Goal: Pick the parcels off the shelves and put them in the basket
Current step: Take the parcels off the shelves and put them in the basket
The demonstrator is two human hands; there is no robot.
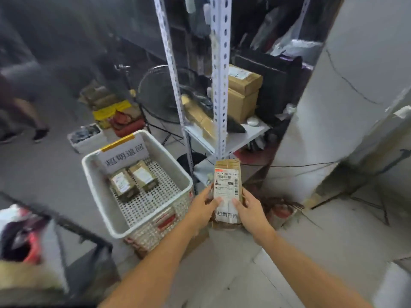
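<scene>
we look down along our two bare forearms, reaching forward over a grey floor (pixel 222 274). between them we hold a brown parcel (pixel 226 185) upright in the air, its white barcode label facing us. the left grip (pixel 203 207) curls round the parcel's left edge, thumb on the label. the right grip (pixel 250 211) curls round its right edge, thumb also on the front. the parcel is just right of the white basket (pixel 138 232), before the foot of a white shelf post (pixel 220 85). the basket stands on the floor. two smaller parcels (pixel 123 184) lie side by side near its far edge, below a paper sign (pixel 124 156). stacked cardboard boxes (pixel 243 85) sit on the shelf, right of the post.
</scene>
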